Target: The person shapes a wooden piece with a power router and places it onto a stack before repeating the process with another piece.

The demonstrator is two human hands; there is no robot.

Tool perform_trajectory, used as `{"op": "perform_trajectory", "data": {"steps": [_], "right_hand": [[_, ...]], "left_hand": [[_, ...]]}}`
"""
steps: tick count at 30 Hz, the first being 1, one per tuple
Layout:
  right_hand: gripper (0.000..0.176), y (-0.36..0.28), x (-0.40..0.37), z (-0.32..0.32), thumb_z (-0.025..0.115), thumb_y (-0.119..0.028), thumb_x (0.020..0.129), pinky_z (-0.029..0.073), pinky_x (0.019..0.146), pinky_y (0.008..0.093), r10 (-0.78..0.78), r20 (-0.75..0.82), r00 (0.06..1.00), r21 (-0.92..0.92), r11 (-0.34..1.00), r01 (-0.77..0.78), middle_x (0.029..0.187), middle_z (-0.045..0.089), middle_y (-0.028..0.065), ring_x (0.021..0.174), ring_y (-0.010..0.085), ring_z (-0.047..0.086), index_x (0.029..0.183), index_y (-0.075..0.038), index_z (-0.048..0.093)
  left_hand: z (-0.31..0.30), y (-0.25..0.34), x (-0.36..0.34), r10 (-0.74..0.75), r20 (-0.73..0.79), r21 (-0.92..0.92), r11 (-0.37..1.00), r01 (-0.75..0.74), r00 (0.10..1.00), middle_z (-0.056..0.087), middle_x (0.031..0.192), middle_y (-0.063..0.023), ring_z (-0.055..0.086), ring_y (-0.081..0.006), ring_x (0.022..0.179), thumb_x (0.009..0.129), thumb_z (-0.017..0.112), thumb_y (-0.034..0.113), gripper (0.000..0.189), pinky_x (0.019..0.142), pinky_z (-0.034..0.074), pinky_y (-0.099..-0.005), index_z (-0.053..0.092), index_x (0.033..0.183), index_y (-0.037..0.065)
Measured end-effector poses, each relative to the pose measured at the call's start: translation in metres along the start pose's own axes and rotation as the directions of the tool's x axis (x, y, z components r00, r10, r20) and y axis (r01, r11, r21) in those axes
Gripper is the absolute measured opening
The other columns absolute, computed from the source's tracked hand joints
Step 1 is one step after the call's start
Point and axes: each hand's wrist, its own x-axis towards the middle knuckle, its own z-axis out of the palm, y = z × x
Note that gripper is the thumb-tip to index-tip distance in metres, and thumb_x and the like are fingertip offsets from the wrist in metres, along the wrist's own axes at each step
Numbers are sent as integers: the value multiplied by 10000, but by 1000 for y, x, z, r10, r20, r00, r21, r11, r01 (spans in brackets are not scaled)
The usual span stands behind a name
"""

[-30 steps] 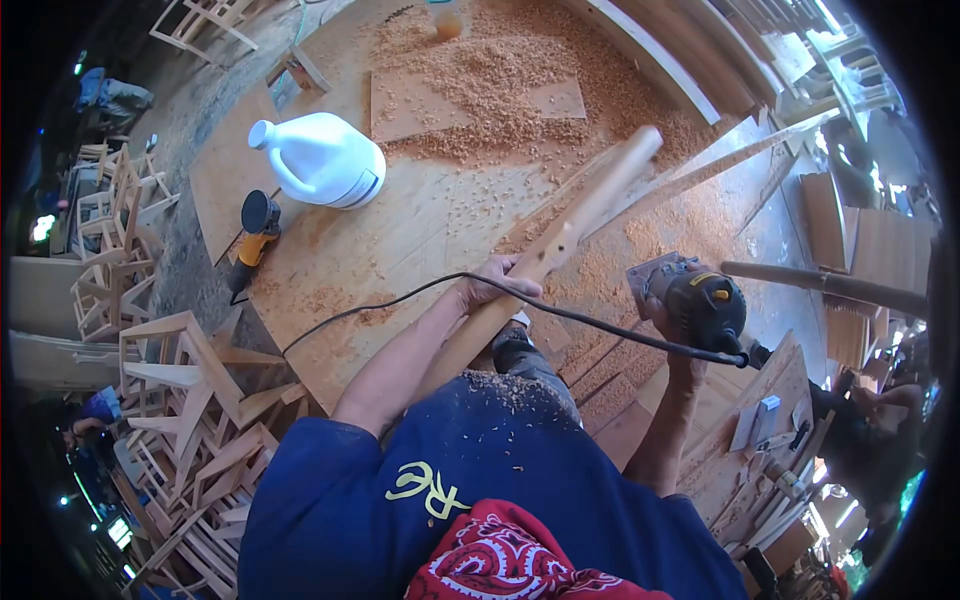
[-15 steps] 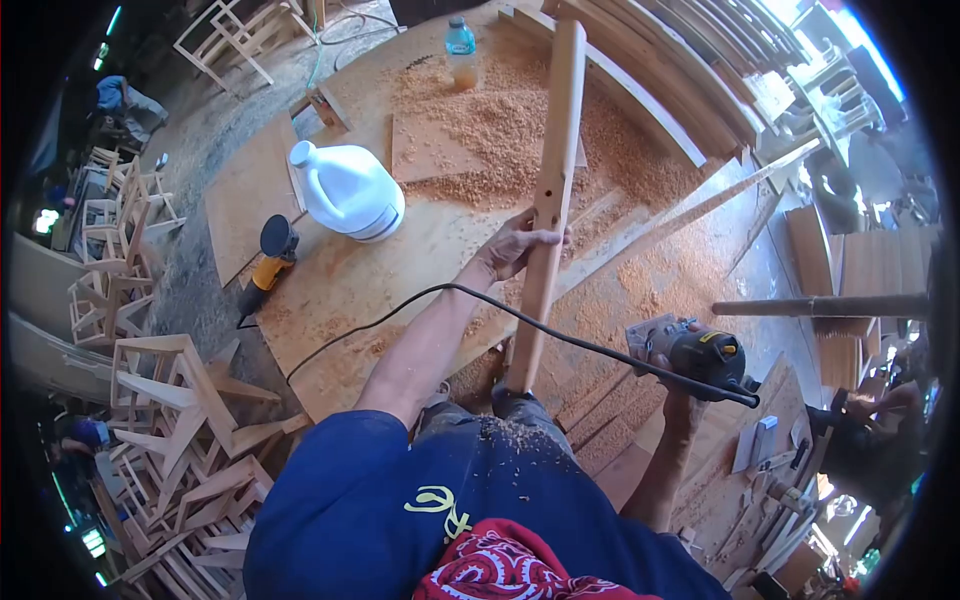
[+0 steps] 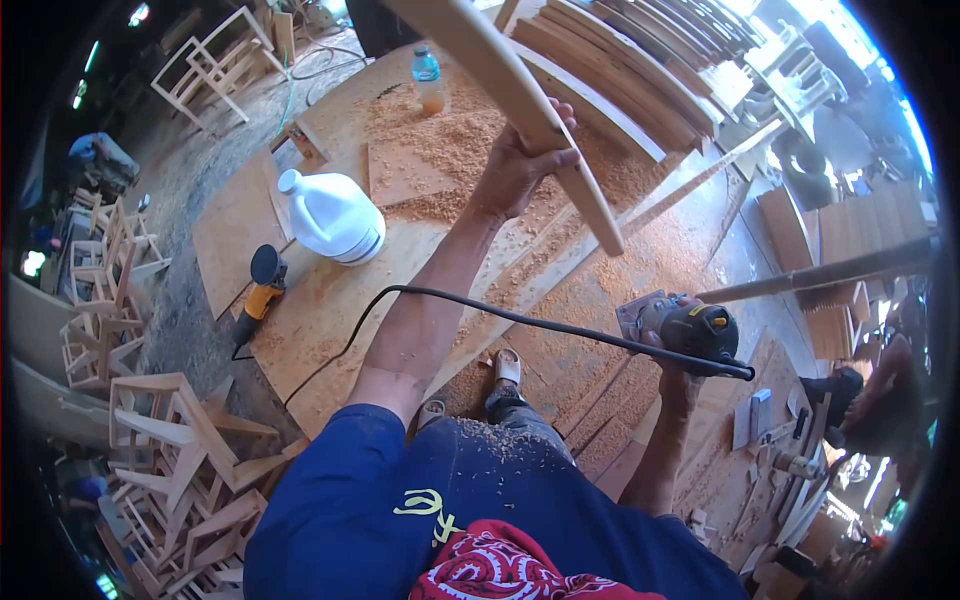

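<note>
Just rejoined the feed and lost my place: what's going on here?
A person's left grip holds a shaped wooden piece up over the shavings-strewn worktop; the right grip holds a corded power tool off to the side, apart from the wood. A white jug stands on the worktop, a yellow tool near its edge.

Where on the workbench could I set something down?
Probably the lightly dusted patch between the white jug and the left forearm. The far end is crowded: heaped shavings, a bottle, and the left hand holding a wooden piece above.
</note>
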Motion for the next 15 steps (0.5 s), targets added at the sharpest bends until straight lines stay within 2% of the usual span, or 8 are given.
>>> {"op": "perform_trajectory", "data": {"steps": [2,5,6,7,9,10,11,15], "right_hand": [[744,-5,-3,2,831,4,690,479,1049,397,-34,-11,999,15,999,34,1305,574,81,1207,215,554,1359,-77,517],[723,-6,-13,-2,839,-16,691,484,1040,397,21,-15,1000,72,997,-19,1304,575,83,1199,215,557,1342,-85,533],[716,-5,-16,-3,843,-24,691,487,1036,398,51,-13,999,95,994,-50,1303,575,83,1196,215,558,1336,-88,538],[712,-4,-20,-4,845,-33,691,493,1028,398,58,-26,998,89,994,-56,1297,576,82,1191,215,559,1333,-89,541],[705,-3,-30,-2,849,-49,691,502,1013,396,79,-46,996,101,992,-74,1285,578,77,1178,213,561,1327,-91,546],[703,-4,-35,1,851,-58,691,506,1005,393,93,-53,994,118,989,-86,1278,579,75,1172,212,562,1324,-91,548],[703,-7,-40,4,852,-65,690,509,998,388,113,-49,992,153,983,-104,1269,579,71,1164,210,562,1323,-89,549],[709,-9,-64,15,857,-94,686,507,987,367,111,-60,992,41,993,-109,1241,575,59,1135,203,562,1324,-84,547]], "left_hand": [[7,0,1,88,-11,-24,996,-88,996,596,1316,-77,589,-223,1250,865,703,-60,554,995,605,-368,497,1353,101],[5,19,-13,-113,34,309,946,97,993,620,1270,-92,656,-221,1142,861,741,4,530,863,662,-340,518,1334,87],[-3,11,-17,-71,102,414,910,23,992,652,1198,-110,693,-219,1051,850,774,58,536,732,681,-306,532,1328,69],[-5,10,-26,-199,85,435,889,143,976,697,1048,-126,690,-228,1043,843,777,56,494,667,674,-307,571,1292,68],[-7,8,-48,-266,141,393,899,192,954,694,1057,-134,711,-230,978,872,765,98,545,601,671,-325,500,1347,67],[-9,7,-62,-304,78,430,869,243,950,690,1057,-140,725,-228,916,905,740,120,593,560,659,-325,411,1395,69],[-15,9,-71,-429,62,385,843,375,901,686,1063,-132,715,-214,957,920,727,123,605,541,642,-317,374,1411,81],[-31,13,-114,-320,101,97,946,311,942,676,1086,-155,691,-233,1036,866,755,17,736,741,627,-327,328,1457,117]]}}
